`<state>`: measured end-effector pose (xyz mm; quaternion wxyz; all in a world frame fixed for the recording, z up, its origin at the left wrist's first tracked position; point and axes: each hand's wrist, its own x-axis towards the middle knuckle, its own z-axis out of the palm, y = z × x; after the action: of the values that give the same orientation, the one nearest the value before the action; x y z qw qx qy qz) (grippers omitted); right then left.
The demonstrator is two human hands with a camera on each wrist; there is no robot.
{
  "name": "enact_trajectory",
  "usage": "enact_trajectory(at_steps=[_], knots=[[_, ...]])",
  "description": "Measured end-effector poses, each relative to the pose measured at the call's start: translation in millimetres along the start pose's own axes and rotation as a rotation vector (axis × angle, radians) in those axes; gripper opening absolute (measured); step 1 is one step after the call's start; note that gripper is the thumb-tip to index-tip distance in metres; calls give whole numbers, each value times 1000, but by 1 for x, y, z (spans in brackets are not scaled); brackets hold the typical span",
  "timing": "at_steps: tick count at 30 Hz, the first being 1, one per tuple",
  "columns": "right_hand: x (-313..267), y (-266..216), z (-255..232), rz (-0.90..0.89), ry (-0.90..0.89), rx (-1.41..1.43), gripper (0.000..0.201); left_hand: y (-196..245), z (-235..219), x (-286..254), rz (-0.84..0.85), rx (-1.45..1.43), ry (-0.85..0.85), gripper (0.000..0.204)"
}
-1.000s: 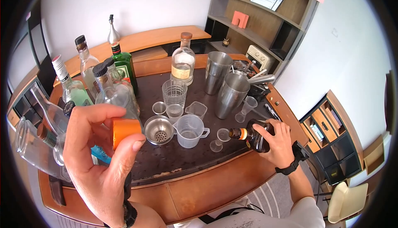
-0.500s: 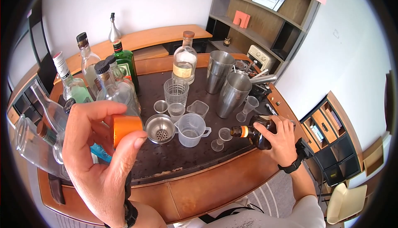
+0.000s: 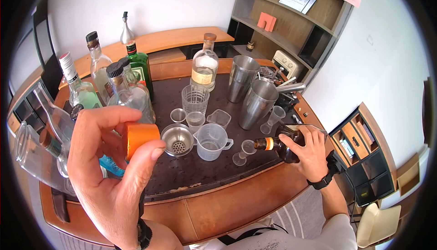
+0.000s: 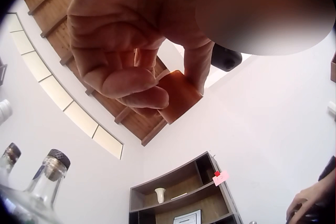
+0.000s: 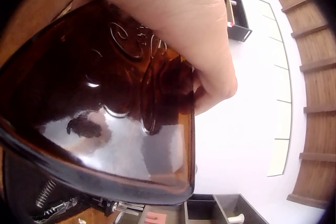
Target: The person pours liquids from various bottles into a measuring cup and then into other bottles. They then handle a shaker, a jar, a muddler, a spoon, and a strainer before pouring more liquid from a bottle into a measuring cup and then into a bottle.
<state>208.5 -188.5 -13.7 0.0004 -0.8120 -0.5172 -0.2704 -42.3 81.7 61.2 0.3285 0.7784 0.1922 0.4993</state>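
Observation:
In the head view my left hand [image 3: 107, 172] is raised at the near left, pinching an orange cap [image 3: 142, 140] between thumb and index finger. The left wrist view shows the same cap [image 4: 179, 97] in the fingertips. My right hand [image 3: 308, 154] grips a dark brown bottle [image 3: 289, 146], tilted nearly level, its neck pointing left. The bottle's mouth lies beside the rim of a small clear double-ended measure [image 3: 246, 149]; any liquid there is too small to tell. In the right wrist view the bottle's amber glass [image 5: 105, 108] fills much of the picture.
A plastic measuring jug [image 3: 211, 143], a strainer [image 3: 178, 138], small glasses and two metal shakers [image 3: 258, 104] stand mid-table. Several bottles crowd the left, behind my left hand. Another clear measure [image 3: 273, 119] stands behind the brown bottle.
The head view has shifted slightly. Both hands keep nearly the same pose, the left with the orange cap and the right with the tilted brown bottle.

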Motion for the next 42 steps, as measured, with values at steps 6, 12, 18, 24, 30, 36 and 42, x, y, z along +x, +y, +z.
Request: enact_trajectory(at_steps=[6,12,18,24,30,36,42], knots=[[1,-1,-2,-5,-6,-28,88,1,-1,0,4,17,1,30],[1,-1,-4,-11,-10,-38,87,2,0,-1,3,11,11,31],[2,-2,-5,-22,-7,-73,83,2,-1,-1,10,15,8,31],[3,-3,-7,-31,-6,-92,81,4,-2,0,-9,9,6,31],[6,-6,-11,-31,-23,-87,79,6,-2,-1,-22,-10,14,31],[6,-4,-9,-62,12,-116,81,4,-4,-1,8,-9,9,32],[7,-5,-9,-71,19,-138,81,2,-5,-1,41,8,14,33]])
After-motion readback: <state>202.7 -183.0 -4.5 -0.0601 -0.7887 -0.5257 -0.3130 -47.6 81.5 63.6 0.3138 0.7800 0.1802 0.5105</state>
